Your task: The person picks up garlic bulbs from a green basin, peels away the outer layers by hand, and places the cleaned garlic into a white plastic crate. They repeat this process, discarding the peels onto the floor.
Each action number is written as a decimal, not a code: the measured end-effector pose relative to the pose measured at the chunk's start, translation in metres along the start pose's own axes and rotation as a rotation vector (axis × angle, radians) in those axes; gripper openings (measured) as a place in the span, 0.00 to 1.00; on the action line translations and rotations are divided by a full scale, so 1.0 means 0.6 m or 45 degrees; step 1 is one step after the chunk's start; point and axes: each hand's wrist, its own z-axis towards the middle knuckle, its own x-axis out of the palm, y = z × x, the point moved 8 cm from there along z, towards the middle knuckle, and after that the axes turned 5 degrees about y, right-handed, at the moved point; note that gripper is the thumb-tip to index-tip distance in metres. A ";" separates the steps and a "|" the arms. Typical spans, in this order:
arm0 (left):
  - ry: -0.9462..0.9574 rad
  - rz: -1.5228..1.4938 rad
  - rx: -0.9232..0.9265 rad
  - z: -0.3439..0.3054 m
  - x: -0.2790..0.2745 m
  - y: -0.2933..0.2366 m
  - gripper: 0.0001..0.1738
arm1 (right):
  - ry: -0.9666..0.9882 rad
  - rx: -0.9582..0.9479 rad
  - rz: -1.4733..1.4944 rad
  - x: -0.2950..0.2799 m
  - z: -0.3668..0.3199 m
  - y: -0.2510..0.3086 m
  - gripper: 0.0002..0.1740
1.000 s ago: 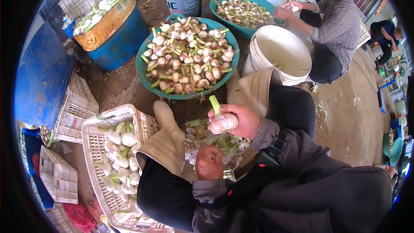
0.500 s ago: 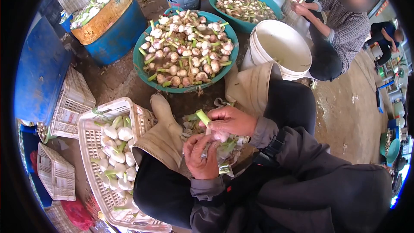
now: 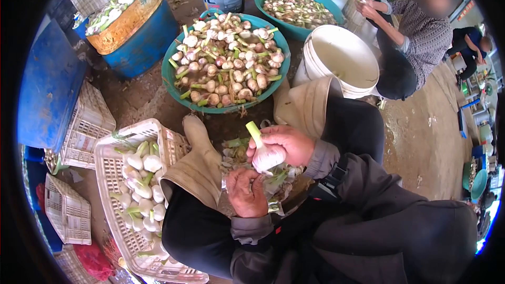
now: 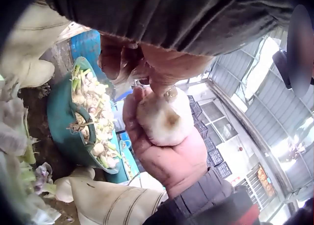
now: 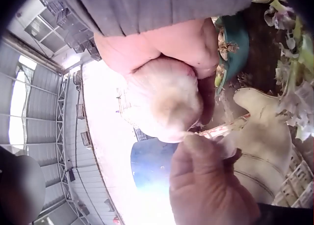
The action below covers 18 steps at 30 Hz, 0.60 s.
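1. Currently, find the round, white-and-pink garlic bulb [image 3: 269,160] with its short, cut green stem [image 3: 254,132] raised over torn, papery peelings [image 3: 278,185], between two cream rubber boots [image 3: 202,155].
2. See it gripped round the side by the bare right hand [image 3: 293,144], with the brown root end [image 5: 171,108] facing the bare left hand [image 3: 246,192].
3. Note the left hand curled close by, apparently pinching thumb to finger on a thin, whitish shred of skin [image 5: 228,146]; cannot tell whether joined to the bulb.
4. Expect a light, firm body, perhaps slick if damp, under easily torn outer skin.
5. Take hold round the fat middle, sparing the cloves hard pressure; use the stiff-looking stem for turning.
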 end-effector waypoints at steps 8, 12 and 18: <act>0.426 0.168 -0.132 -0.026 0.063 0.020 0.08 | 0.207 -0.088 0.535 0.010 0.009 0.020 0.17; 0.682 0.304 -0.186 -0.055 0.092 0.029 0.07 | 0.049 -0.171 0.617 -0.019 0.017 0.025 0.14; 0.778 0.261 -0.234 -0.063 0.102 0.034 0.07 | 0.024 -0.249 0.513 -0.051 0.024 0.015 0.13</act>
